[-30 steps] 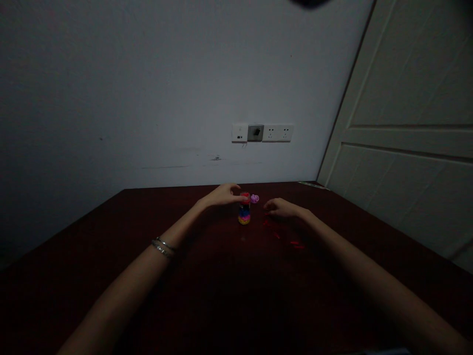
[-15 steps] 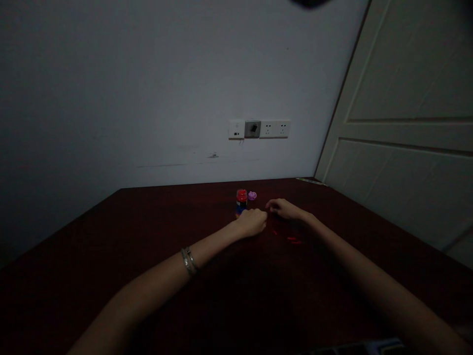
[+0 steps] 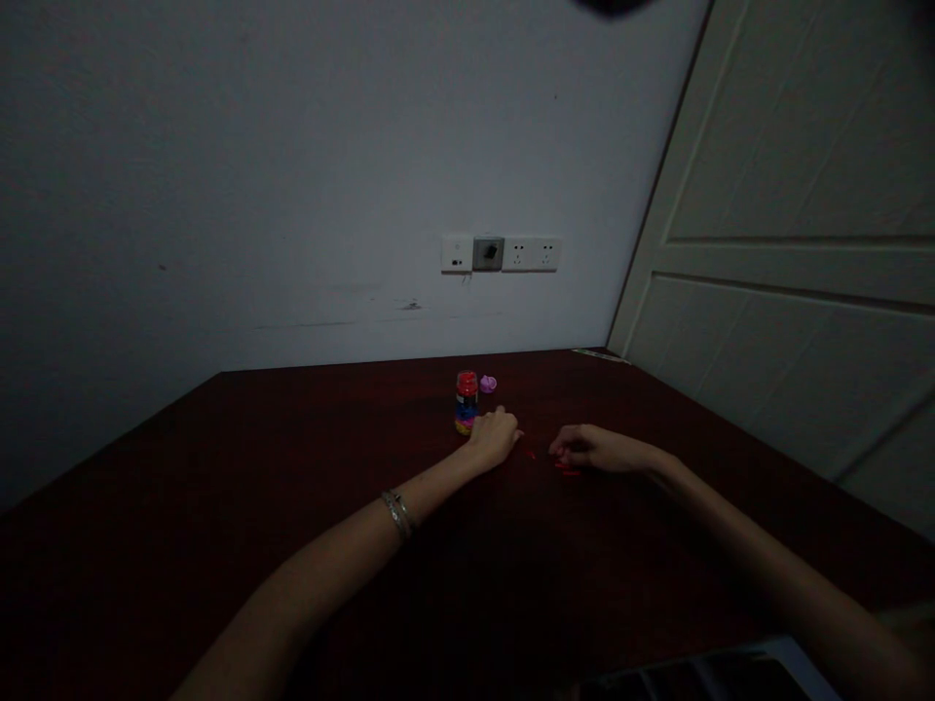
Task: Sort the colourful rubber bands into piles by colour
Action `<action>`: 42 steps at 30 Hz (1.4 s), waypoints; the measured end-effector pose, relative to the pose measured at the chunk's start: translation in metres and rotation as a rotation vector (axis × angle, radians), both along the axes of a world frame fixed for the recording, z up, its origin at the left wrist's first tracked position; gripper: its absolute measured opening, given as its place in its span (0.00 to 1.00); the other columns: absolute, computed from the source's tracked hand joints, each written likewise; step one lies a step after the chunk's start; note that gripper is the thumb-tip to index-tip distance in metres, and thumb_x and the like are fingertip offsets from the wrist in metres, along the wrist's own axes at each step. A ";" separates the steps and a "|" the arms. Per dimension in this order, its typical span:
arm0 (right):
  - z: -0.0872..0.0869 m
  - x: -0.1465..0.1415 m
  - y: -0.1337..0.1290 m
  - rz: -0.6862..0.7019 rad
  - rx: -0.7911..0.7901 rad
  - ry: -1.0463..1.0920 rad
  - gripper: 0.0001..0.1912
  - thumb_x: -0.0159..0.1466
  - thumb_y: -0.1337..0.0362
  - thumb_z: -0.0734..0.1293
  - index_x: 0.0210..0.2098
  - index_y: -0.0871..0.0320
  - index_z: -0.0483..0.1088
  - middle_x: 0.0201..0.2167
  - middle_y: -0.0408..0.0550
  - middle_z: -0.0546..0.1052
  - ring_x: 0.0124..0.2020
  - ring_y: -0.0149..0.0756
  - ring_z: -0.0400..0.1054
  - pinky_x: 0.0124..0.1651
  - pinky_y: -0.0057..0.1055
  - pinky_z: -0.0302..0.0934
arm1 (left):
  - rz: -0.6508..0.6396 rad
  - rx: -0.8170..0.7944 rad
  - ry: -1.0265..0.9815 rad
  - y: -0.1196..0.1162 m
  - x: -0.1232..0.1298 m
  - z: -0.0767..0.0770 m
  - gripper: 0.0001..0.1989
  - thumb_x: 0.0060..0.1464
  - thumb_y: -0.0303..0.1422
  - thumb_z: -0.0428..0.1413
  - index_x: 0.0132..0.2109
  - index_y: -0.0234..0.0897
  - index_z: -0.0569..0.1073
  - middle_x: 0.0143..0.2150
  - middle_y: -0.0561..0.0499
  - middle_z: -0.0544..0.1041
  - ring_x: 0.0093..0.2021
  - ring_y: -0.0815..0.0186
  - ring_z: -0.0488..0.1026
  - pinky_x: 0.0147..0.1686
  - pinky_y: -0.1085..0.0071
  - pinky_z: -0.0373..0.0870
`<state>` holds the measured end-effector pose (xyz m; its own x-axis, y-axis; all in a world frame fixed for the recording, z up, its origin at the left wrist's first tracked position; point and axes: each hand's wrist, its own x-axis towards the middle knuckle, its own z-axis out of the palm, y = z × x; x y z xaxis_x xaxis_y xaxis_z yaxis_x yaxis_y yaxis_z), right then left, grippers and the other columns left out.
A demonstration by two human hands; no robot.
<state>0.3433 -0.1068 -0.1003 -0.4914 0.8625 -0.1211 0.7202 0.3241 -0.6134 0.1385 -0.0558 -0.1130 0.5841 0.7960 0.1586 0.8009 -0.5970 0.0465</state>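
Note:
A small clear jar (image 3: 466, 401) with red, blue, pink and yellow layers inside stands upright on the dark red table. A purple, knobbed lid-like piece (image 3: 488, 384) lies just behind it, to the right. My left hand (image 3: 495, 436) rests in front of the jar's lower right side, fingers curled under; what they hold, if anything, is hidden. My right hand (image 3: 595, 449) bends down with its fingertips drawn together over thin red strips (image 3: 568, 472). Whether a strip is between them is too dark to tell. Another small red bit (image 3: 531, 455) lies between my hands.
Behind the table (image 3: 351, 419) rises a wall with a row of sockets (image 3: 501, 254). A pale panelled door (image 3: 789, 253) stands on the right. A flat light-edged object (image 3: 793, 657) lies at the bottom edge, and a thin strip (image 3: 599, 355) at the far right corner.
My right hand has moved nearer and down onto the red strips, away from my left hand. The left hand has tilted slightly, showing more of the jar. The view has shifted slightly.

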 end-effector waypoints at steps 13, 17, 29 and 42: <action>0.008 -0.011 -0.016 -0.003 0.027 -0.112 0.11 0.54 0.70 0.59 0.34 0.61 0.70 0.31 0.48 0.73 0.30 0.33 0.66 0.33 0.27 0.59 | -0.068 0.017 0.051 0.001 0.004 0.006 0.13 0.54 0.23 0.43 0.41 0.29 0.70 0.40 0.37 0.72 0.41 0.53 0.71 0.35 0.62 0.69; 0.001 -0.009 -0.015 0.009 0.099 -0.133 0.12 0.53 0.70 0.59 0.34 0.61 0.71 0.29 0.47 0.73 0.28 0.32 0.65 0.31 0.27 0.58 | -0.110 -0.005 0.071 -0.002 0.003 0.012 0.12 0.53 0.22 0.44 0.40 0.29 0.70 0.40 0.36 0.72 0.42 0.54 0.71 0.36 0.63 0.68; 0.000 -0.017 0.000 -0.111 0.115 0.045 0.13 0.51 0.67 0.60 0.35 0.63 0.71 0.27 0.45 0.72 0.27 0.31 0.63 0.30 0.26 0.56 | -0.226 0.182 -0.182 -0.008 -0.014 0.062 0.11 0.55 0.28 0.44 0.37 0.31 0.71 0.39 0.41 0.72 0.39 0.59 0.70 0.35 0.65 0.66; -0.013 -0.051 0.011 -0.194 0.212 -0.061 0.11 0.50 0.68 0.61 0.32 0.62 0.72 0.28 0.47 0.73 0.28 0.32 0.65 0.30 0.26 0.57 | -0.203 -0.111 -0.424 0.043 -0.088 0.130 0.11 0.45 0.28 0.52 0.32 0.26 0.76 0.30 0.44 0.76 0.29 0.68 0.69 0.31 0.73 0.62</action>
<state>0.2925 -0.0962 -0.1129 -0.3120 0.9489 0.0478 0.8147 0.2931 -0.5005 0.0504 -0.0125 0.0166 0.6317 0.6981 0.3371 0.5652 -0.7123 0.4161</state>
